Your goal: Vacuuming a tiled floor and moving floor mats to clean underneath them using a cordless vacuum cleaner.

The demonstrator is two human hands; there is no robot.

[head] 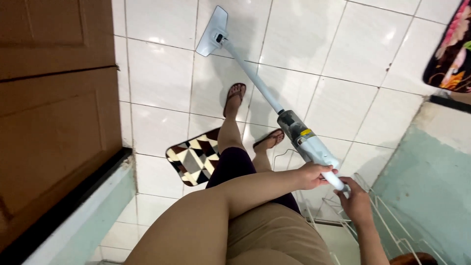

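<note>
Your left hand [314,174] fingers wrap stick vacuum [306,140] body | your right hand [354,200] fingers curl round its handle end | patterned mat [194,158] left of vacuum

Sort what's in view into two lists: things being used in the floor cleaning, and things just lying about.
In use:
- stick vacuum, its floor head on the white tiles
- left hand on the vacuum body
- right hand at the handle end

Lying about:
- patterned mat
- white wire rack
- floral cloth
- wooden door
</note>
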